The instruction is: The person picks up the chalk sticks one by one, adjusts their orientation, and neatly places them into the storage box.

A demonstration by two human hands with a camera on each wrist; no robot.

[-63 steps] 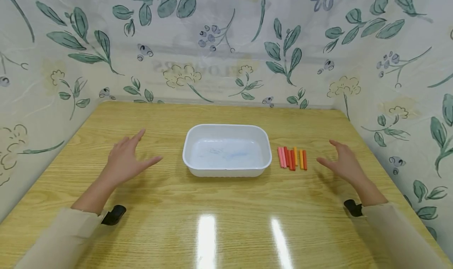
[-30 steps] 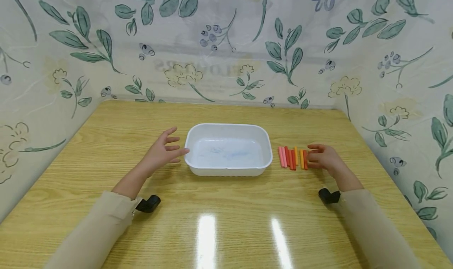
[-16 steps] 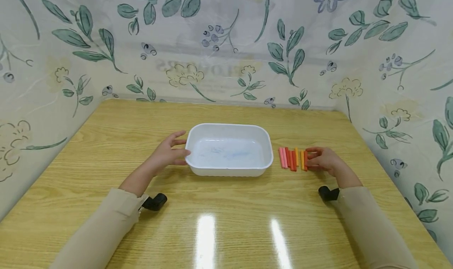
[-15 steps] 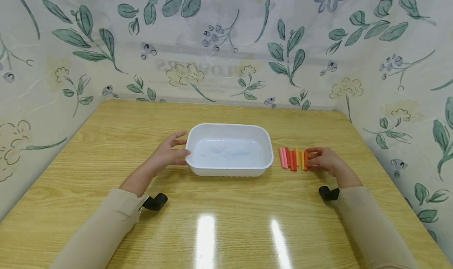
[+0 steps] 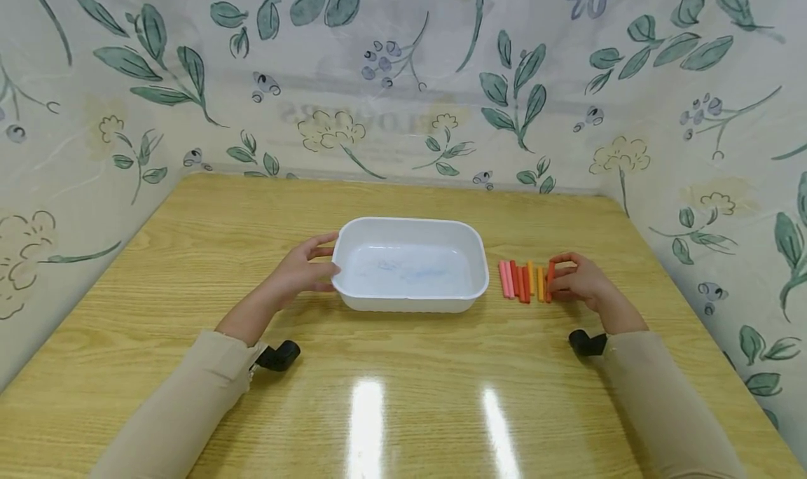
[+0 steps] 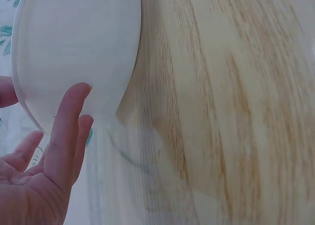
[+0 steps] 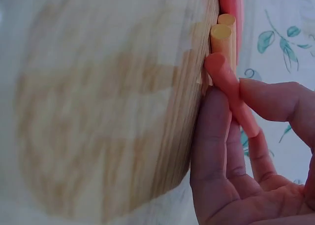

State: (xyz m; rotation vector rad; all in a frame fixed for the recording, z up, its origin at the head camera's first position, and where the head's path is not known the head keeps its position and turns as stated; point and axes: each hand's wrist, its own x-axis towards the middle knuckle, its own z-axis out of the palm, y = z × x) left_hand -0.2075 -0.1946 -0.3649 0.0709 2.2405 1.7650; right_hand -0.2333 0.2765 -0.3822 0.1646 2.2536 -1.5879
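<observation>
Fingers [image 7: 224, 136] of our right hand [image 5: 583, 283] pinch the orange-red stick [image 5: 550, 281], long axis pointing away, while our relaxed left hand [image 5: 296, 272] touches the white tray [image 5: 410, 304] further left.

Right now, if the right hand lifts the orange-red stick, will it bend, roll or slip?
The orange-red stick looks stiff and straight, so it probably will not bend. It is round, so it may roll if released. The right hand pinches it between thumb and fingers, so slipping seems unlikely.

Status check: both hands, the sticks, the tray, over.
Left hand open against white tray wall. Right hand pinching the end orange-red stick, lifting off the row. Nothing between stick and tray except the row.
</observation>
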